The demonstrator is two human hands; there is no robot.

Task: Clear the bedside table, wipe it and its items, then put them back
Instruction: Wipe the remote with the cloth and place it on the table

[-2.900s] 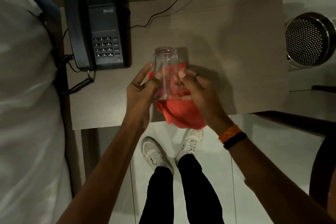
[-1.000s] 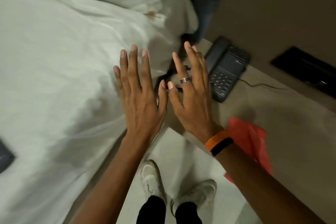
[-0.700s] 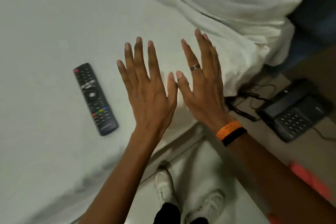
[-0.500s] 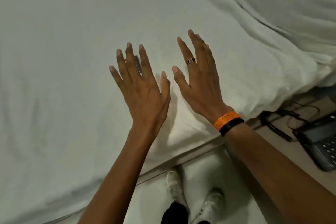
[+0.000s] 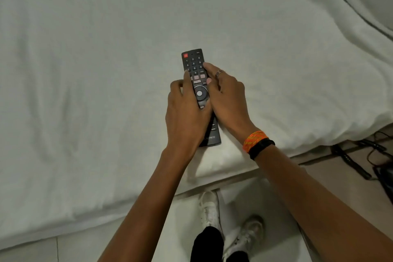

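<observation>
A black TV remote (image 5: pixel 196 70) with a red power button lies lengthwise on the white bed sheet (image 5: pixel 85 70), buttons up. My left hand (image 5: pixel 186 117) grips its left side, thumb on the keys. My right hand (image 5: pixel 226 97) closes on its right side, fingers over the number pad; it wears a ring and orange and black wristbands. Both hands cover the remote's middle. The bedside table, glass and red cloth are out of view.
The bed's edge runs across below my wrists. A black coiled phone cord (image 5: pixel 350 159) and a corner of the phone (image 5: pixel 386 178) show at the right edge. My white shoes (image 5: pixel 212 210) stand on pale floor tiles beside the bed.
I turned from the table to the bed. My hands, spread flat and empty half a second ago, have closed together around the remote on the sheet.
</observation>
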